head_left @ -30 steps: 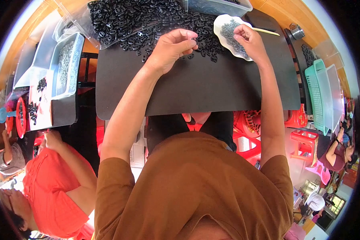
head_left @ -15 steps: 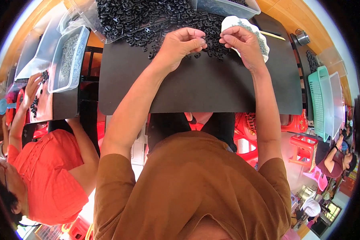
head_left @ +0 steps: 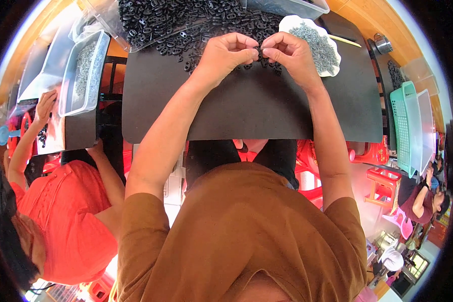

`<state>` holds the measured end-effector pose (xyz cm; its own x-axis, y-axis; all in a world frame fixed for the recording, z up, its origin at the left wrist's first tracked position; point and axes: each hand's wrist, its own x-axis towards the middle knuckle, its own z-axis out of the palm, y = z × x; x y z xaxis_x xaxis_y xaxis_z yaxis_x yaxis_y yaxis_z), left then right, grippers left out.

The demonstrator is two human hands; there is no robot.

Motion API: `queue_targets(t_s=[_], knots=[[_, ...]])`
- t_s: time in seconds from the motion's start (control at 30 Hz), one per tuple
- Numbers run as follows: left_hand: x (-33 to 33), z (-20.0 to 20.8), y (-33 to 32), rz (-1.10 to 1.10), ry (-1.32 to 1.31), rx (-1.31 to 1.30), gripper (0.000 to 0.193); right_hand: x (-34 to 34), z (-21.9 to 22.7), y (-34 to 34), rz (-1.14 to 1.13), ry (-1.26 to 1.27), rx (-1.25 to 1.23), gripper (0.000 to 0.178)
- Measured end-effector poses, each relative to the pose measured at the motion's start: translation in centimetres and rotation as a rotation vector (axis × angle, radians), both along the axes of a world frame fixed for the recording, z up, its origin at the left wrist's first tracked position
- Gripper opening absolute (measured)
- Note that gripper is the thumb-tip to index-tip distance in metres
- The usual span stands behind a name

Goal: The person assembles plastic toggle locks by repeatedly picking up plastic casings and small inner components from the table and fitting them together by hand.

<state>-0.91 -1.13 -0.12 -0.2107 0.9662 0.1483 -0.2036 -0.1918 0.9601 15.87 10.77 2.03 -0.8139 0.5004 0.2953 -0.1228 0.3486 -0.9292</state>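
Over the near edge of a heap of small black two-holed plastic pieces (head_left: 186,40), my hands meet fingertip to fingertip. My left hand (head_left: 226,54) is closed in a pinch on a small black plastic piece. My right hand (head_left: 293,56) pinches too, its thumb and forefinger touching that piece's right side; whether it holds a separate tiny part is hidden. Just right of my right hand lies a white scalloped dish (head_left: 334,70) full of small grey parts (head_left: 314,43), too fine to make out singly.
The dark table (head_left: 246,110) runs beneath my forearms. A thin yellow stick (head_left: 345,40) lies behind the dish. Clear plastic bins (head_left: 287,9) stand at the back. At left a co-worker in red (head_left: 70,211) works beside a clear tub (head_left: 88,103); a green basket (head_left: 401,128) is at right.
My right hand has moved left from the dish's edge to my left hand, and their fingertips now meet. More of the dish shows. The co-worker's head has come further into view.
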Motion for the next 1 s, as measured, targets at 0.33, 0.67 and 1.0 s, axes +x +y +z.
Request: queue_targets(t_s=[0.33,0.67,1.0], knots=[[-0.1,-0.1,-0.1,0.010,0.044,-0.032,0.018,-0.1,-0.2,-0.3,0.021,-0.015,0.001,0.004],[0.1,0.1,-0.3,0.071,0.213,-0.077,0.018,-0.1,0.0,-1.2,-0.128,-0.160,0.272,0.007],[0.3,0.0,-0.3,0.102,0.286,-0.127,0.015,-0.4,-0.3,-1.5,-0.146,-0.186,0.629,0.017]])
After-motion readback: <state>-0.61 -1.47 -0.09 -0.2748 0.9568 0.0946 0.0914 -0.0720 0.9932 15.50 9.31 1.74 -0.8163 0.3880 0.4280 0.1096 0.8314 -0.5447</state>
